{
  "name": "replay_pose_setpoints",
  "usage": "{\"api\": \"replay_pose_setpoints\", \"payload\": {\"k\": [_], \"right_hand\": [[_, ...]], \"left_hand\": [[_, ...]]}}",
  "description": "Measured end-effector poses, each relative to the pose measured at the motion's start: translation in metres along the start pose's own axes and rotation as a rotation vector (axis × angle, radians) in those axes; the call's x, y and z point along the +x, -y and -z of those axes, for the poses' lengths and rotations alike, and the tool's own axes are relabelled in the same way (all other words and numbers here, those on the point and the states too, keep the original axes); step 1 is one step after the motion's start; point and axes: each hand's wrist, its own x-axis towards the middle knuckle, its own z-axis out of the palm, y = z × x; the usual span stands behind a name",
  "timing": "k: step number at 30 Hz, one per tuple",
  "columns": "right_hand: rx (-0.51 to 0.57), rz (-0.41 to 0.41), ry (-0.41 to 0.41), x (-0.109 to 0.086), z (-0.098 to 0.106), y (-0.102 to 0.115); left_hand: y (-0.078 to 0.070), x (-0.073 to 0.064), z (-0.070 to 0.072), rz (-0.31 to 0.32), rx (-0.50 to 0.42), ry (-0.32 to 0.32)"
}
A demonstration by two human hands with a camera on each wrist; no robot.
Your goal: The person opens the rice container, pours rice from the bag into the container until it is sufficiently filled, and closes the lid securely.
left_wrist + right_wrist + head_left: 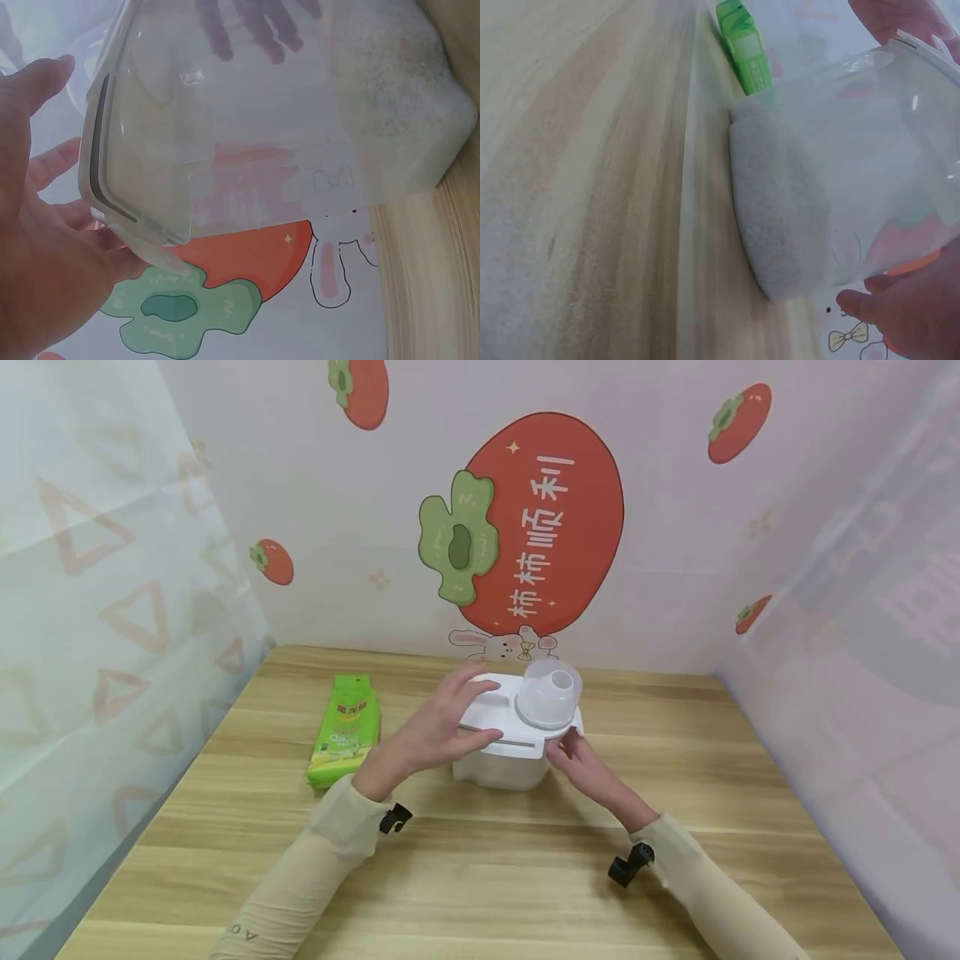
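A clear plastic storage bin [498, 772] with a white lid [513, 720] stands upright on the table. Pale grains [772, 202], apparently rice, fill its lower part. Upside down on the lid's right part sits a clear cup [551, 695]. My left hand [438, 722] spreads over the lid's left part, thumb by the front edge and fingers farther back. In the left wrist view that thumb stands off the lid's edge. Against the bin's right side, just below the lid, lie the extended fingers of my right hand [585, 768]; the left wrist view shows several fingertips through the clear wall.
Left of the bin, a green and yellow printed bag [347, 731] lies on the wooden table [480, 877]. A wall sheet [660, 543] printed with persimmons rises behind the table, and pale sheets hang at both sides.
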Motion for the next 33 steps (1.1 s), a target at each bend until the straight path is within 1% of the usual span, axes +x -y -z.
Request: {"api": "replay_pose_setpoints", "payload": {"k": [3, 5, 10, 12, 16, 20, 26, 33], "right_hand": [[0.026, -0.017, -0.003, 0.002, -0.002, 0.004], [0.046, -0.02, -0.01, 0.003, -0.003, 0.005], [0.063, 0.005, -0.027, 0.005, -0.004, 0.006], [0.049, 0.01, -0.033, 0.005, -0.004, 0.006], [0.048, 0.002, -0.057, 0.007, -0.005, 0.007], [0.059, 0.008, -0.066, 0.009, -0.006, 0.008], [0.052, 0.056, -0.061, 0.011, -0.005, 0.005], [0.031, 0.033, -0.059, 0.01, -0.004, 0.007]], "left_hand": [[0.0, 0.0, -0.001, -0.021, 0.044, 0.023], [-0.001, 0.0, -0.002, -0.018, 0.071, 0.047], [-0.003, 0.0, 0.0, 0.025, 0.122, 0.134], [-0.004, 0.001, 0.0, 0.046, 0.144, 0.168], [-0.005, 0.002, 0.0, 0.074, 0.202, 0.208], [-0.007, 0.002, -0.001, 0.091, 0.236, 0.213], [-0.006, 0.001, -0.004, 0.087, 0.235, 0.194], [-0.005, 0.001, -0.006, 0.066, 0.225, 0.177]]}}
